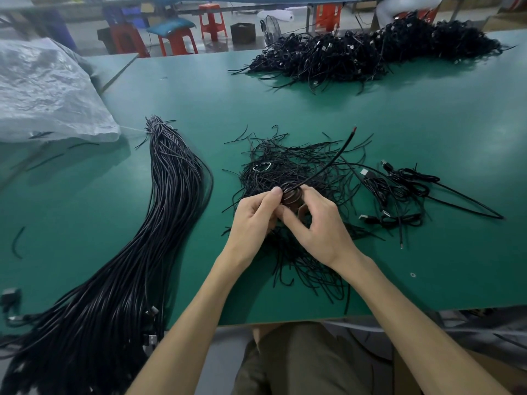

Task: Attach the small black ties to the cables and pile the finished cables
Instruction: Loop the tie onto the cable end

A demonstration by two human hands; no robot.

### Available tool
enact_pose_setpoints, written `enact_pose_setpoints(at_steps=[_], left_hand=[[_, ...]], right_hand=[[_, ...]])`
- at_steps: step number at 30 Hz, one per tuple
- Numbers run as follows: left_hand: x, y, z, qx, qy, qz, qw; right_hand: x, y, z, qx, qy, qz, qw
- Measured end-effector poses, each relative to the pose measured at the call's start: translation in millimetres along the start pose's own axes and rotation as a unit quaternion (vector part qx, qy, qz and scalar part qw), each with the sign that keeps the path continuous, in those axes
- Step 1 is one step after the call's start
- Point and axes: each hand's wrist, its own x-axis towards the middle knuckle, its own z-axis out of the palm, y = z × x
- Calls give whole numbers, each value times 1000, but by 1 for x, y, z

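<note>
Black coil, one, left hand, right hand

I can read no text, label, brand or number anywhere on my feed. The dark marks on the plastic bag at the left are too blurred to read, and the cable plugs show me no legible marking.

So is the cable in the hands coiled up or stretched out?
Mostly coiled: the cable sits in loops between the left hand and right hand, with one red-tipped end sticking out straight.
</note>
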Motion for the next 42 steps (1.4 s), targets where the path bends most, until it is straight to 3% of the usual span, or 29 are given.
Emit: enact_pose_setpoints(at_steps=[9,24,30,35,40,42], left_hand=[[1,-3,-1,-18,29,-13,999],[4,-7,0,3,45,-15,999],[5,-13,6,199,110,64,972],[0,9,-7,251,72,73,963],[-6,39,-28,97,-17,51,994],[-8,43,-31,159,-45,69,984]], right_hand=[[0,0,1,-38,-27,-20,999],[-1,2,-1,-34,35,-27,998],[4,1,-2,-85,78,-19,993],[9,-11,-9,-161,60,-40,984],[15,-22,-17,-245,51,-111,962],[11,-25,-17,-247,40,-127,960]])
